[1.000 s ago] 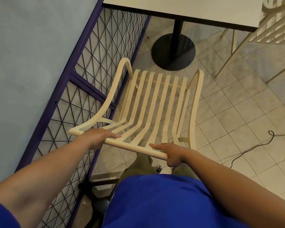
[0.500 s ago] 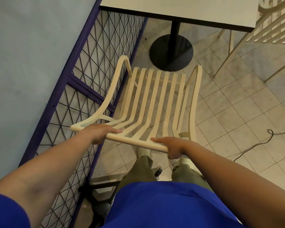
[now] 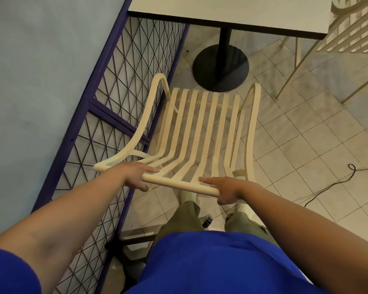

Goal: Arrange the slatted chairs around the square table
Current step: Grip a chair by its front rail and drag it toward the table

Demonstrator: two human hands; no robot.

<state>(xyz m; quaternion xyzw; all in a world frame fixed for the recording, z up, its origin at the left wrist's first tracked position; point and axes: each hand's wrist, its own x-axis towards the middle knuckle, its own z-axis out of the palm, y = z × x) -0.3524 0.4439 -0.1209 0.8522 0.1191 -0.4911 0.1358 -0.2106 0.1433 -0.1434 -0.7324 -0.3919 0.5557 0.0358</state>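
A cream slatted chair (image 3: 202, 128) stands in front of me, its seat facing the square table (image 3: 232, 13) with the pale top, black post and round black base. My left hand (image 3: 134, 175) grips the left end of the chair's top back rail. On the right end of the same rail my right hand (image 3: 223, 187) is closed, index finger lying along it. A second cream slatted chair (image 3: 348, 32) sits at the table's right side, partly cut off by the frame.
A purple metal frame with wire mesh (image 3: 123, 85) runs along the left, close to the chair's left armrest, with a blue-grey wall behind it. A black cable (image 3: 336, 183) lies on the tiled floor at right. A dark stand foot (image 3: 132, 240) sits by my legs.
The chair has moved forward toward the table's base, both hands keeping their grip on the back rail. The seat front now sits nearer the round black base.
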